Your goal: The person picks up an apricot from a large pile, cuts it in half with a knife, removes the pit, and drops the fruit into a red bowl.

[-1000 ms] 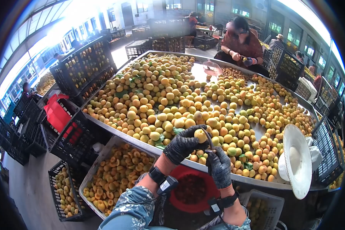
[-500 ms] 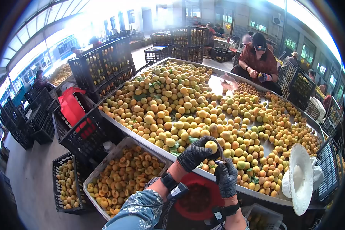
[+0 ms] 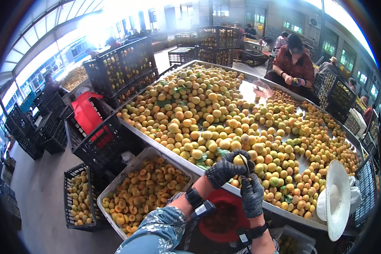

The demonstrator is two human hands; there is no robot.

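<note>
My left hand (image 3: 224, 168), in a dark knit glove, grips a yellow apricot (image 3: 238, 160) over the near edge of a big metal table (image 3: 165, 148) heaped with apricots. My right hand (image 3: 252, 194), also gloved, holds a small curved blade (image 3: 246, 166) against that fruit. Below my hands sits a red basin (image 3: 218, 216) with dark pits. To the left of it, a white tray (image 3: 144, 191) holds halved apricots.
Black crates (image 3: 118, 67) of apricots stand stacked at the left, one with a red bag (image 3: 88, 115). A crate (image 3: 78, 199) of fruit sits on the floor. A white hat (image 3: 336, 199) lies at the table's right end. A person (image 3: 293, 63) works across the table.
The view has shifted, so my hands sit lower and further right in the frame. The blade still works on the same apricot in my left hand.
</note>
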